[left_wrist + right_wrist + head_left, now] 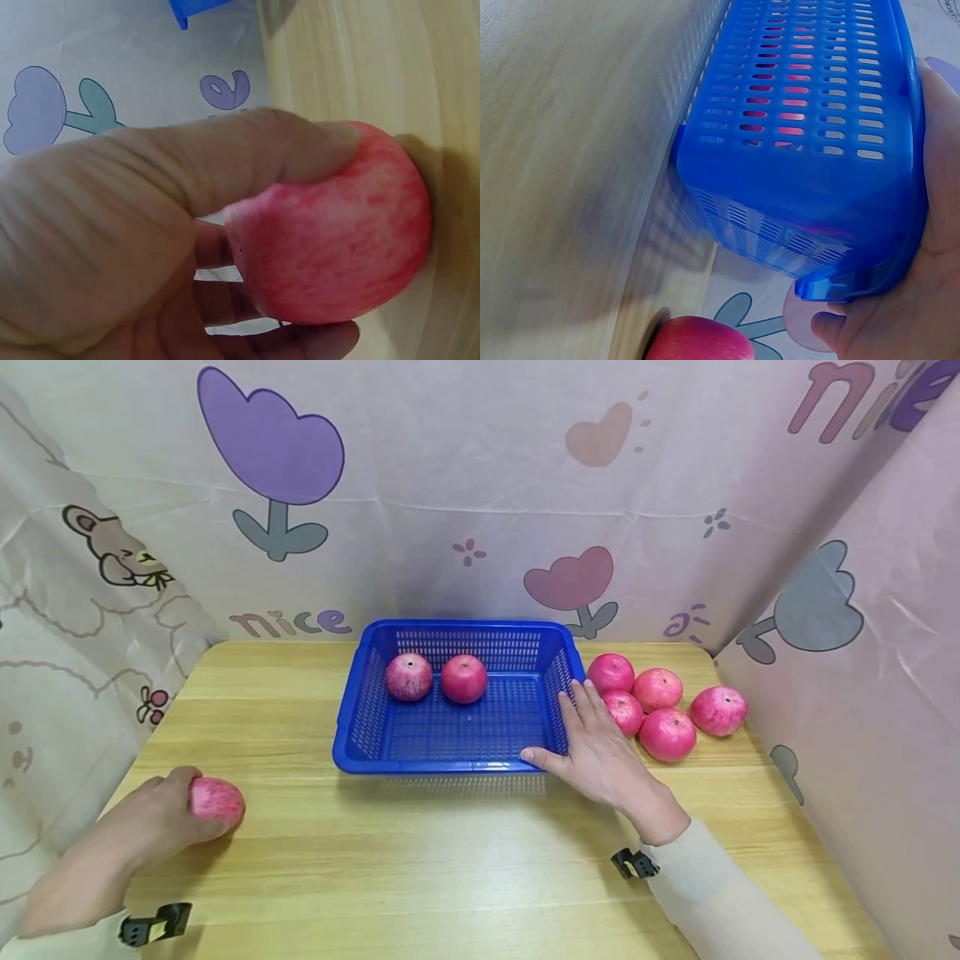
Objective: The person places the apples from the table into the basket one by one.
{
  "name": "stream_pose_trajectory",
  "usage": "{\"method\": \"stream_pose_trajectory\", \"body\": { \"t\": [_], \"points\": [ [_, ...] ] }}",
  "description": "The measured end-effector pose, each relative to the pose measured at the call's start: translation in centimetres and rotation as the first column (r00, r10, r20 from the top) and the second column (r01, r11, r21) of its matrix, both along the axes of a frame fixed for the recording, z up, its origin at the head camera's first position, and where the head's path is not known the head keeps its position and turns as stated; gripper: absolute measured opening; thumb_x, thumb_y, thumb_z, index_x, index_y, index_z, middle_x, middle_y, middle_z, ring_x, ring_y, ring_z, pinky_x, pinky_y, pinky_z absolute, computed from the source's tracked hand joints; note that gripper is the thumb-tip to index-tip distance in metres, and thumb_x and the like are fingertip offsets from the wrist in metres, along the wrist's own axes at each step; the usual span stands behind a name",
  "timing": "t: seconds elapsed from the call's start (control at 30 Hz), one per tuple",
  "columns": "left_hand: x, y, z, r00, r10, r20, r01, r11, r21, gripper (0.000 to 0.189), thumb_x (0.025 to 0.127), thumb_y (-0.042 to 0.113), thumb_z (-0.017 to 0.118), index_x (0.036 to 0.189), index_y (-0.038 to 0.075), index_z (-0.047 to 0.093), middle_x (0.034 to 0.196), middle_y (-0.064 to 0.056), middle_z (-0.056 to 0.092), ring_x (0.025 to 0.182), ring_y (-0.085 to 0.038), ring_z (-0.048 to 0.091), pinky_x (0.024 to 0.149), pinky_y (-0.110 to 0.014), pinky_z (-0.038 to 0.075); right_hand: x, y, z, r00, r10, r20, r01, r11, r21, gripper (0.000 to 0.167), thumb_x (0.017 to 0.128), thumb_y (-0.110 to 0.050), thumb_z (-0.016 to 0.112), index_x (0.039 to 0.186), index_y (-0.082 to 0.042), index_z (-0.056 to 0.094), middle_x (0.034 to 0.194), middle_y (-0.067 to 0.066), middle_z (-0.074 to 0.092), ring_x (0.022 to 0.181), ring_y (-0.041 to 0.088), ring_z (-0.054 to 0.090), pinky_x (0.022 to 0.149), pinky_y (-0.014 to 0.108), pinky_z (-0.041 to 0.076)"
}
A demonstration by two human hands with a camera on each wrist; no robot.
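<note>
My left hand [168, 814] grips a red-pink apple [217, 802] at the left of the table. In the left wrist view, the thumb lies across the top of that apple [337, 232] and the other fingers curl beneath it, close over the wood. A blue plastic basket [442, 767] with slotted walls stands mid-table. Two apples, one streaked [408, 677] and one redder [464, 679], sit inside it towards the back left. At its front right corner rests my right hand [603, 760], fingers extended over the right wall and thumb on the front rim.
Several more apples [667, 735] cluster on the table just right of the basket, beside my right fingers. Patterned curtains [420, 460] hang behind the wooden table [450, 877] and along both sides.
</note>
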State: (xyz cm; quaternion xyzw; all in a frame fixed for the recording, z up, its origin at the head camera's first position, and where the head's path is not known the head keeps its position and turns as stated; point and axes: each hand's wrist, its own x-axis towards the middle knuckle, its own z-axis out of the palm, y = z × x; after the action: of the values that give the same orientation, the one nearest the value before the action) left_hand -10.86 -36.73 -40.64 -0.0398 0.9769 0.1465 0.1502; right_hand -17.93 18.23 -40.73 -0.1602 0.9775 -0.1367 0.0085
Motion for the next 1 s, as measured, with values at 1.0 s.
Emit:
{"method": "stream_pose_trajectory", "body": {
  "t": [1.0],
  "points": [
    [-4.7,15.2,12.4,0.935,-0.254,-0.249,0.261,0.965,-0.003,0.078,0.085,0.039,0.082,0.139,-0.007,0.050,0.119,-0.030,0.057,0.095,-0.039,0.063,0.076,-0.052,0.058,0.0,0.0,-0.1,1.000,0.006,-0.009,-0.006,1.000,0.010,0.119,0.091,-0.088,0.044,0.166,0.001,0.022,0.177,0.023,0.006,0.164,0.041,0.001,0.131,0.060,0.016]
  ]
}}
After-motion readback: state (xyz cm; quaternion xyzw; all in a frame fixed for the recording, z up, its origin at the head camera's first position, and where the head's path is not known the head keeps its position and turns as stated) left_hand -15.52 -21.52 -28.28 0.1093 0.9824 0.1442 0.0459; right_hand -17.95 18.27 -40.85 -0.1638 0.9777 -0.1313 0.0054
